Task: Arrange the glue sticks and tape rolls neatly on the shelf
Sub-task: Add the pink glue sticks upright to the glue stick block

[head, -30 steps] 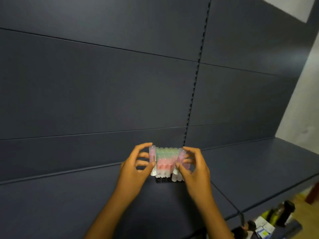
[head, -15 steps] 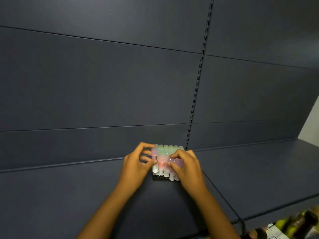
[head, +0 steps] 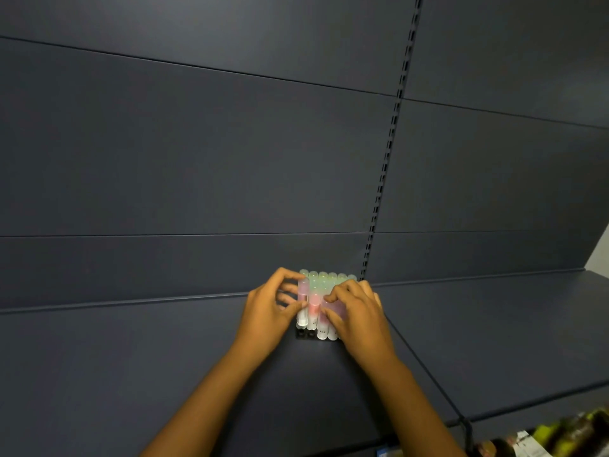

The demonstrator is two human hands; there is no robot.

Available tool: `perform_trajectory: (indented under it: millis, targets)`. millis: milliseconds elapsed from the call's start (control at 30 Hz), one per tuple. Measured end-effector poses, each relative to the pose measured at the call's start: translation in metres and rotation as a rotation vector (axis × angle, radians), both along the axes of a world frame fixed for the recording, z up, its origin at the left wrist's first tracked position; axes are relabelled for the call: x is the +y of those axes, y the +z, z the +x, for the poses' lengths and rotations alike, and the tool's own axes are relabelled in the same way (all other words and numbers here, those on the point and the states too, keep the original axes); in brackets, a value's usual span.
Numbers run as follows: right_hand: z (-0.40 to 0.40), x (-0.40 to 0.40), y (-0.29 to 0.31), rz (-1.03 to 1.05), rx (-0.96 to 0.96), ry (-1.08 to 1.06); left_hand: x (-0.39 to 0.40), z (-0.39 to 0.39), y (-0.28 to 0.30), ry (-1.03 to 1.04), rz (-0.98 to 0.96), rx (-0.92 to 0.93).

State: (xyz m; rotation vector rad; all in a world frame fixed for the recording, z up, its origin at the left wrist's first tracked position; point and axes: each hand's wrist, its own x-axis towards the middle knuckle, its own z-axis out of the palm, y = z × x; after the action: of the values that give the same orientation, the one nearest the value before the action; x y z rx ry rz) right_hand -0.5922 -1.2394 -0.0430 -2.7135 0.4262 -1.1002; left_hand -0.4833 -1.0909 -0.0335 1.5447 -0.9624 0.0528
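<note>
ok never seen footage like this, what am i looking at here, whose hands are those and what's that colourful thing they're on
There is no machine here. A person wears a camera on the head, so you look forward and down at their own two arms. The dark surface is a shelf with a slotted back panel behind it. On it stands a block of glue sticks, upright and packed together, with green, pink and pale caps. The left hand holds the block's left side, thumb and fingers round the end stick. The right hand curls over its right front corner. Blurred goods show at the bottom right; no tape rolls can be made out.
</note>
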Motion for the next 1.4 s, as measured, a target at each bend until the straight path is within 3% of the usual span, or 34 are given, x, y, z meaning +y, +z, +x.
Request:
perform_trajectory:
  millis: [267, 633, 867, 1100, 1400]
  targets:
    - [-0.02, -0.019, 0.027, 0.127, 0.135, 0.101, -0.008, 0.001, -0.004, 0.019, 0.058, -0.052]
    - [-0.059, -0.058, 0.064, -0.082, 0.64, -0.169, -0.019, -0.002, -0.019, 0.1, 0.188, -0.222]
    - [-0.063, -0.064, 0.056, 0.042, 0.661, -0.174, -0.022, -0.002, -0.02, 0.106, 0.242, -0.26]
    - [-0.064, -0.065, 0.048, 0.092, 0.622, -0.147, -0.02, -0.001, -0.026, 0.148, 0.316, -0.429]
    - [-0.061, -0.059, 0.054, 0.091, 0.598, -0.108, -0.009, -0.007, -0.015, 0.222, 0.519, -0.532]
